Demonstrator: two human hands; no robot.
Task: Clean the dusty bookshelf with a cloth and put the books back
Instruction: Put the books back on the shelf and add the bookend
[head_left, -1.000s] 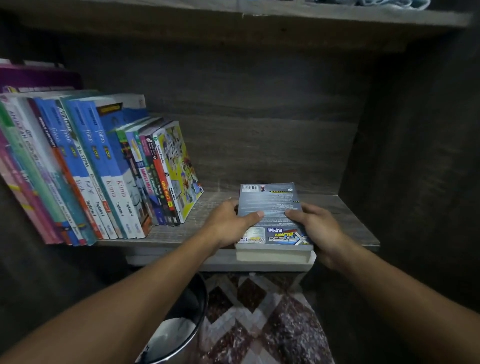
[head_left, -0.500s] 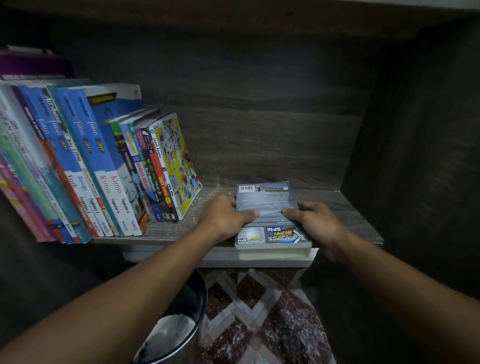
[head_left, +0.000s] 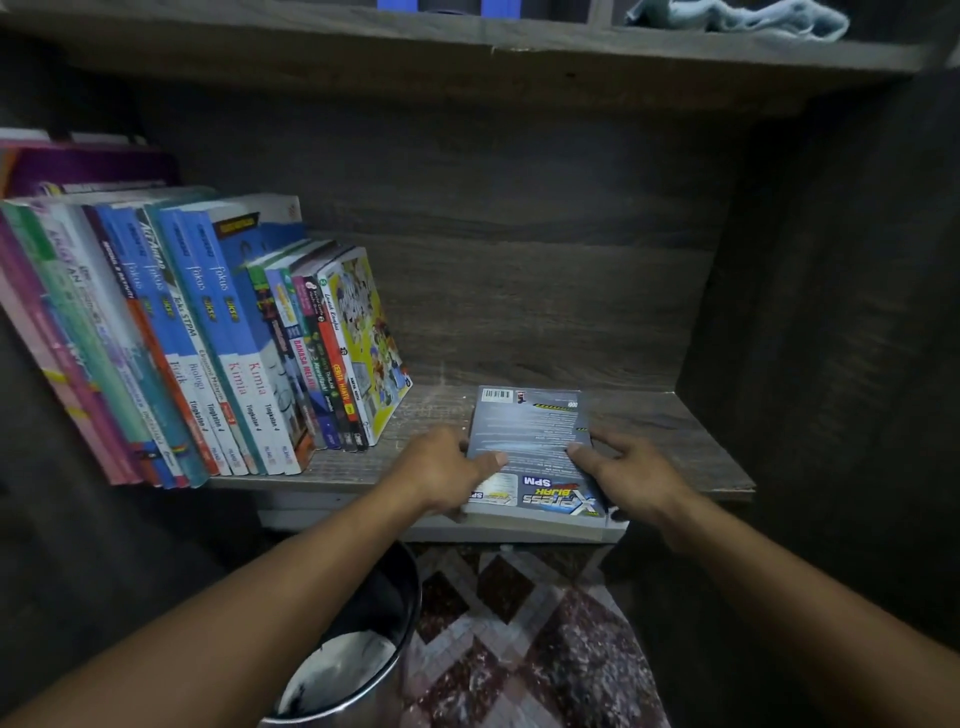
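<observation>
A grey-blue "Xpress Bijak SPM" book (head_left: 530, 441) lies flat, back cover up, at the front of the wooden shelf (head_left: 675, 431), its near end over the shelf edge. My left hand (head_left: 441, 467) grips its left side, thumb on the cover. My right hand (head_left: 623, 467) grips its right side, thumb on top too. A row of books (head_left: 218, 338) leans to the left on the same shelf. A light blue cloth (head_left: 737, 18) lies on the shelf above, at the top right.
The cabinet's dark side wall (head_left: 831, 312) closes the shelf on the right. Under the shelf stands a round metal bin (head_left: 358, 670) with white stuff inside, on a patterned red and white floor (head_left: 524, 639). Bare shelf board lies between the row and the flat book.
The view tilted up, showing the upper shelf and the cloth. The flat book's near end has lifted and turned slightly in both hands; the hands stay on its sides.
</observation>
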